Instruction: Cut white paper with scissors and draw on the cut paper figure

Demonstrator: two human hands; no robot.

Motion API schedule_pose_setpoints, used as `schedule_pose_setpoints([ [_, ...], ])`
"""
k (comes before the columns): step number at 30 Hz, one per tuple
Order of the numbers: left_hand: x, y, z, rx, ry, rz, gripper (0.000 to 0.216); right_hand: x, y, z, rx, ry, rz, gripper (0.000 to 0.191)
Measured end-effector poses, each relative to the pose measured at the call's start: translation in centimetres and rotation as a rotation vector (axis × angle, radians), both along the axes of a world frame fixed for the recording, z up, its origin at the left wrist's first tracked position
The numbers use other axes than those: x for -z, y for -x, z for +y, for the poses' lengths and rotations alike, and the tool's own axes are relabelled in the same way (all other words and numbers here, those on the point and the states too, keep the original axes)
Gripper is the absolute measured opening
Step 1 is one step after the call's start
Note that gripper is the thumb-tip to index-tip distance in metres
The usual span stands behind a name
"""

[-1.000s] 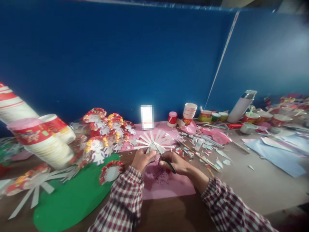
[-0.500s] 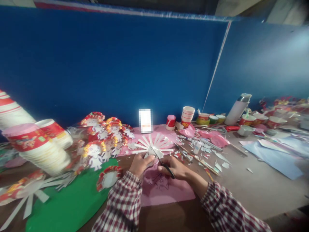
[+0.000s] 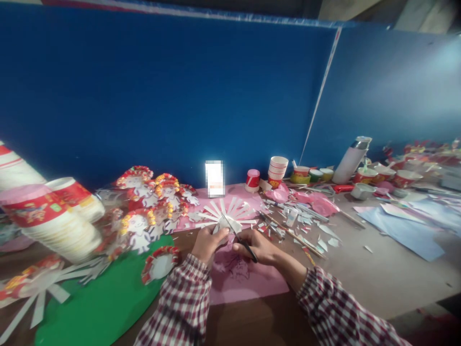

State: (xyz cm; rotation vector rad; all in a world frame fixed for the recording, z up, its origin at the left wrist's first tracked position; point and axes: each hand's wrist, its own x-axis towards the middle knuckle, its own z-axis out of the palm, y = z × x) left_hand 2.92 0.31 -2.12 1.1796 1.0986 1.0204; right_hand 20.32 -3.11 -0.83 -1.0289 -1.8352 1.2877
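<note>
My left hand (image 3: 208,244) pinches the near edge of a white paper cup (image 3: 231,225) whose wall is cut into strips that fan out away from me. In my right hand (image 3: 260,246) are scissors (image 3: 248,249) with dark handles, fingers wrapped round them. Their blades point up and left, across the middle of the cut cup. Whether the blades are apart I cannot make out. Beneath both hands lies a pink sheet (image 3: 252,287) with dark drawn lines.
Stacked paper cups (image 3: 68,226) lean at the left, by a green board (image 3: 104,298) and paper dolls (image 3: 139,233). White scraps (image 3: 306,226) and a thin stick (image 3: 295,235) lie right of my hands. A thermos (image 3: 352,161) and small cups (image 3: 365,175) stand farther right.
The whole view has shifted slightly, so everything sits a little further left. Both hands keep nearly the same pose, with the scissors still across the cut cup.
</note>
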Motion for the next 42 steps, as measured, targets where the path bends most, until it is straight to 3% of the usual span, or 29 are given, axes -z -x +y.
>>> schedule_pose_setpoints([
  [9,-1.1,-0.9,-0.8,-0.060,0.020,-0.083,0.027,0.0,0.2,-0.1,0.019,0.033,0.026,0.045],
  [22,-1.9,-0.9,-1.1,-0.126,0.005,0.089,0.026,0.0,0.5,-0.1,0.049,0.033,0.039,0.046],
  [31,-1.1,-0.8,-0.8,-0.082,0.007,0.045,0.026,0.5,0.7,-0.1,0.065,0.021,0.056,0.044],
  [39,-2.9,-1.0,-1.3,-0.107,-0.142,0.267,0.022,0.0,0.7,-0.1,0.064,0.056,0.113,0.045],
  [42,-3.1,-1.0,-1.4,-0.113,-0.099,0.251,0.024,-0.3,0.7,-0.2,0.042,0.090,0.118,0.044],
])
